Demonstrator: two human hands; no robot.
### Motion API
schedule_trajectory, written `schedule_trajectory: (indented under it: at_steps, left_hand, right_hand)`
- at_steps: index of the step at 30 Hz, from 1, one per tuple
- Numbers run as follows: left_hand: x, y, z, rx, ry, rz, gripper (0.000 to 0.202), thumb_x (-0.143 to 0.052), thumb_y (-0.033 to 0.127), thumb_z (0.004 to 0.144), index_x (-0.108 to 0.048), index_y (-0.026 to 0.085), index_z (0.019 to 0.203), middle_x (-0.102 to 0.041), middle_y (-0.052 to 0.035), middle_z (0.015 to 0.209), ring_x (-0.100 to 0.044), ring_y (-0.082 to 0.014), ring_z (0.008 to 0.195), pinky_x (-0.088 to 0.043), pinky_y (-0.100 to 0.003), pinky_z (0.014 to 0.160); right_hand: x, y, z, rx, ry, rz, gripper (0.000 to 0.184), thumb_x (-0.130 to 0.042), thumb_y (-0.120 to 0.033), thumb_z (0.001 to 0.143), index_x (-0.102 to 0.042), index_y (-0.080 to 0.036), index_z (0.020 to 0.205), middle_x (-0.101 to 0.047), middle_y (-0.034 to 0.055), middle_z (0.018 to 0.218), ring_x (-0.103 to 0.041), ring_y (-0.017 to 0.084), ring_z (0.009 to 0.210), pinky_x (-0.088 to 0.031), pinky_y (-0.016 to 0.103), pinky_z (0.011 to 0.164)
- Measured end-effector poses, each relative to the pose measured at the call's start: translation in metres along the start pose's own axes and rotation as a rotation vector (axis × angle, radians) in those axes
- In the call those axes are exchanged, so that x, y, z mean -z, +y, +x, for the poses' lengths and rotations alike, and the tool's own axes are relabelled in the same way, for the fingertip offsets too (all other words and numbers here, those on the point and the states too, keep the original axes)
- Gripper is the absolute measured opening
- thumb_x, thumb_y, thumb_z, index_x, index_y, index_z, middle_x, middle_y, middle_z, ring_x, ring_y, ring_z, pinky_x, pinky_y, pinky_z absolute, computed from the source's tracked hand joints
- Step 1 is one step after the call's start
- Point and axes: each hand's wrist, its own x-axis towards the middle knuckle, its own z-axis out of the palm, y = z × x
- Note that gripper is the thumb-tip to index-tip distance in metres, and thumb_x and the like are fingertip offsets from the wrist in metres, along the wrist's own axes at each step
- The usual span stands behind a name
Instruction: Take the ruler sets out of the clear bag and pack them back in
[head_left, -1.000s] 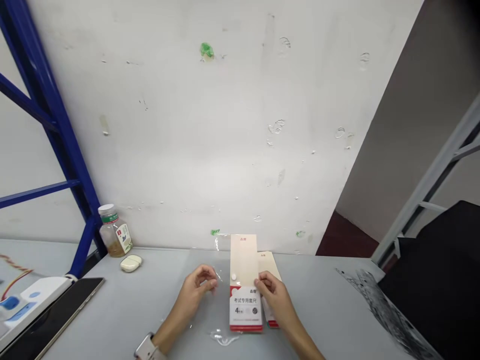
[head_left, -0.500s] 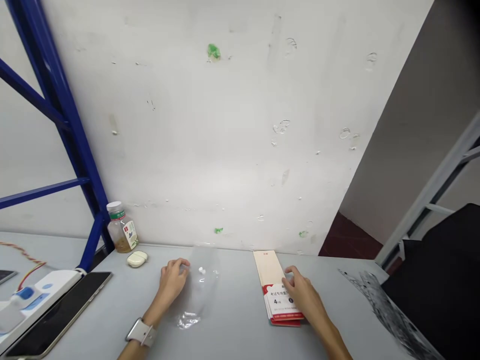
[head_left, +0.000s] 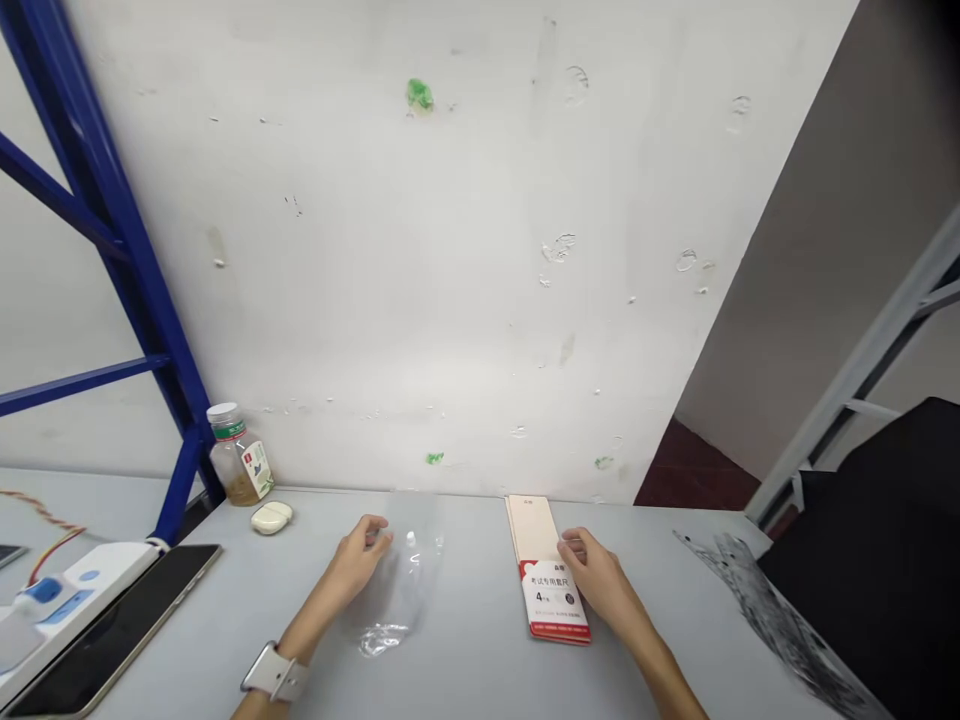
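A stack of cream and red cards [head_left: 544, 575] with printed text lies flat on the grey table [head_left: 480, 670], right of centre. My right hand [head_left: 596, 580] rests at its right edge, fingertips pinched on the top card. A clear plastic sleeve [head_left: 397, 585] lies left of centre. My left hand [head_left: 358, 560] touches the sleeve's upper left part with curled fingers closed on the plastic. A watch [head_left: 271, 672] is on my left wrist.
A small jar [head_left: 238, 467] and a cream earbud case [head_left: 271, 517] stand near the wall at back left. A tablet [head_left: 112, 630] and a white power strip [head_left: 52, 595] lie at the left. Blue shelving [head_left: 112, 260] rises at left. A black object [head_left: 870, 560] sits right.
The card that I held upright at centre now lies on the stack at the right. The plastic sleeve moved left with my left hand. My hands have spread apart.
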Motion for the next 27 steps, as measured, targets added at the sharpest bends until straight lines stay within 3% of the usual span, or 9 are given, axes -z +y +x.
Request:
schedule_trajectory:
  at_steps: [7, 13, 18, 21, 27]
  left_hand:
    - [0.001, 0.003, -0.004, -0.015, -0.016, -0.094, 0.044, -0.054, 0.054, 0.069, -0.057, 0.019, 0.097, -0.067, -0.0159, 0.112, -0.063, -0.0302, 0.107, -0.049, -0.041, 0.093]
    - [-0.005, 0.005, -0.005, -0.041, -0.081, -0.197, 0.039, -0.058, 0.055, 0.070, -0.058, 0.022, 0.090, -0.069, -0.0125, 0.104, -0.065, -0.0293, 0.102, -0.054, -0.040, 0.084]
    - [-0.019, 0.010, -0.013, -0.082, -0.126, -0.224, 0.040, -0.062, 0.052, 0.070, -0.059, 0.022, 0.097, -0.065, -0.0142, 0.119, -0.056, -0.0301, 0.120, -0.045, -0.041, 0.100]
    - [-0.026, 0.013, -0.018, -0.115, -0.175, -0.247, 0.043, -0.061, 0.052, 0.072, -0.057, 0.022, 0.102, -0.061, -0.0147, 0.128, -0.053, -0.0295, 0.126, -0.044, -0.040, 0.103]
    - [-0.036, 0.016, -0.025, -0.138, -0.200, -0.215, 0.044, -0.059, 0.051, 0.077, -0.058, 0.024, 0.112, -0.060, -0.0133, 0.131, -0.062, -0.0294, 0.115, -0.049, -0.041, 0.097]
  right_hand:
    - [-0.004, -0.004, -0.002, 0.015, -0.036, 0.110, 0.035, -0.044, -0.045, 0.086, -0.053, -0.023, 0.111, -0.068, 0.0097, 0.118, -0.068, 0.021, 0.100, -0.051, 0.027, 0.073]
    - [-0.011, -0.011, -0.007, 0.042, -0.136, 0.353, 0.035, -0.049, -0.046, 0.082, -0.053, -0.024, 0.108, -0.069, 0.0106, 0.118, -0.069, 0.023, 0.095, -0.055, 0.029, 0.063]
    - [-0.017, -0.018, -0.011, 0.065, -0.155, 0.464, 0.037, -0.053, -0.045, 0.080, -0.053, -0.023, 0.109, -0.069, 0.0105, 0.115, -0.069, 0.024, 0.092, -0.057, 0.032, 0.067]
    - [-0.018, -0.021, -0.013, 0.077, -0.154, 0.457, 0.036, -0.051, -0.046, 0.081, -0.053, -0.023, 0.108, -0.069, 0.0097, 0.116, -0.069, 0.024, 0.094, -0.057, 0.031, 0.068]
    - [-0.024, -0.021, -0.011, 0.096, -0.146, 0.459, 0.035, -0.051, -0.047, 0.081, -0.054, -0.022, 0.106, -0.068, 0.0108, 0.119, -0.067, 0.023, 0.098, -0.057, 0.030, 0.069]
